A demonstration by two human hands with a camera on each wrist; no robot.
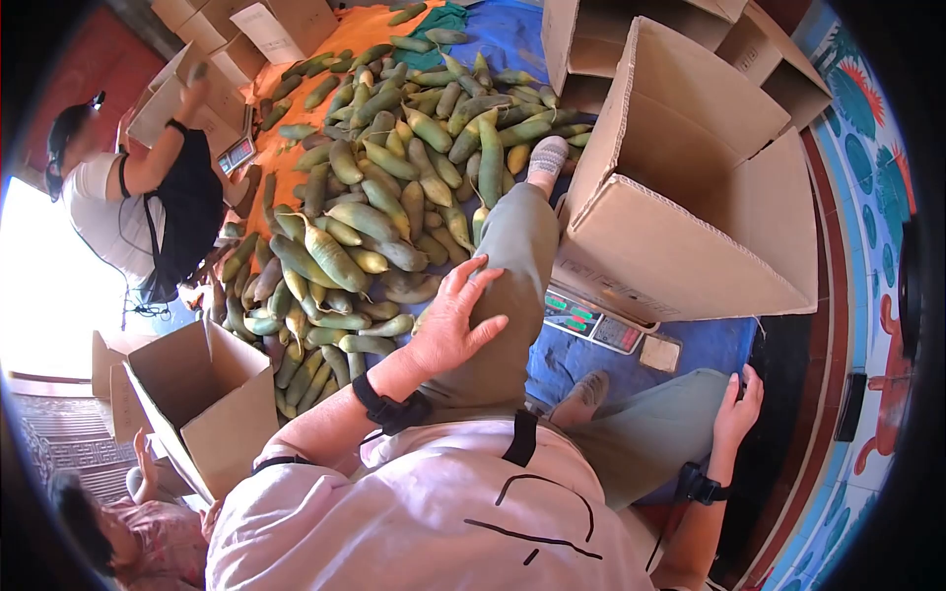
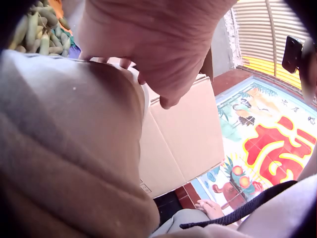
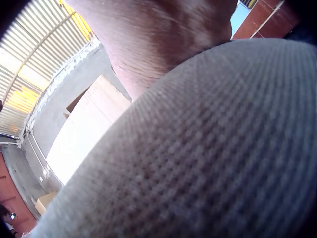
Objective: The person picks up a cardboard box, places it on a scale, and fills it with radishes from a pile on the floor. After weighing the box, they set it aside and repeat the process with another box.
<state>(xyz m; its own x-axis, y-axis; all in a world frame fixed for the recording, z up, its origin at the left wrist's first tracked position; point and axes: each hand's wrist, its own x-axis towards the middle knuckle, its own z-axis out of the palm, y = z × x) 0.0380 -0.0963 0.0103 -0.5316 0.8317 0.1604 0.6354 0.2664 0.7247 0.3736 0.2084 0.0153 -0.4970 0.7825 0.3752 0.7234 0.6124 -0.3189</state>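
My left hand (image 1: 451, 323) rests on the left trouser leg (image 1: 512, 256) near the knee, fingers spread and thumb out, holding nothing. Over on the other knee lies my right hand (image 1: 737, 412), its fingers loosely bent against the trouser leg and nothing held. Past the left knee spreads a big heap of green radishes (image 1: 379, 212). An open cardboard box (image 1: 680, 241) stands on a digital scale (image 1: 591, 320) in front of the right knee. In the left wrist view the left hand (image 2: 153, 42) arches over the cloth; the right wrist view has the right hand (image 3: 163, 34) against grey fabric.
A person (image 1: 128, 187) in a cap sits at the far left by another scale (image 1: 236, 153). An open box (image 1: 202, 384) and a second person (image 1: 128, 532) are at lower left. More boxes (image 1: 212, 30) stand behind. A painted tile wall (image 1: 877, 197) bounds the right.
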